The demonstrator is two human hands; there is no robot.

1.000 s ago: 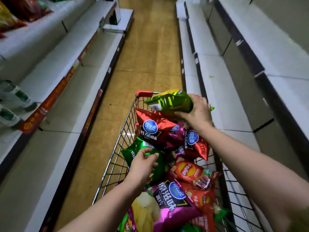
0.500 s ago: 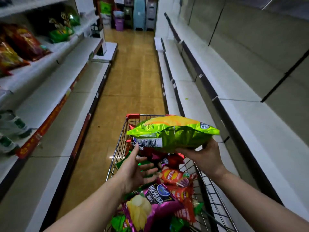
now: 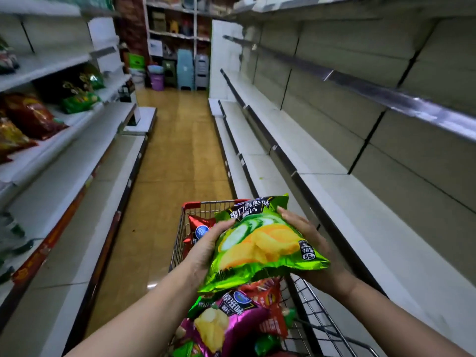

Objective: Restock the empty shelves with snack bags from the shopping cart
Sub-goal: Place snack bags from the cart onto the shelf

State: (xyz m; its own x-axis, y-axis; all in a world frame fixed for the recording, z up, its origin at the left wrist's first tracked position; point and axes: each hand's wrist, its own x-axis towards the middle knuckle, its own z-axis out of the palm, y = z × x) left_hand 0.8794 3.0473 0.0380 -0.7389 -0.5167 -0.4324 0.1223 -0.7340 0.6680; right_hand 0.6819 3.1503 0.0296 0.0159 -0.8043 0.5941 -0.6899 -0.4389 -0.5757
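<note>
Both hands are on one green chip bag (image 3: 260,243), held face-up above the wire shopping cart (image 3: 177,243) in the middle of the aisle. The left hand (image 3: 206,249) cups the bag's left edge, palm turned in and fingers curled under and along its side; the right hand (image 3: 313,249) takes the opposite edge, fingers spread over the top corner and the palm supporting it from beneath. The bag is tilted a little, its sealed bottom edge hanging toward the person and clear of the bags below it. Under it the cart is heaped with more snack bags: a purple bag (image 3: 226,323) nearest the person, a red bag (image 3: 201,226) toward the cart's far end beside the left hand, and others in red and green squeezed between, though the print on those is too blurred to read. To the right, the long white shelves (image 3: 334,202) run bare down the aisle. To the left, an upper shelf (image 3: 64,135) carries a few dark red bags (image 3: 31,115) and, farther along, green bags (image 3: 77,100). The wooden floor (image 3: 175,150) stretches ahead to stacked plastic stools (image 3: 185,70) at the far end.
</note>
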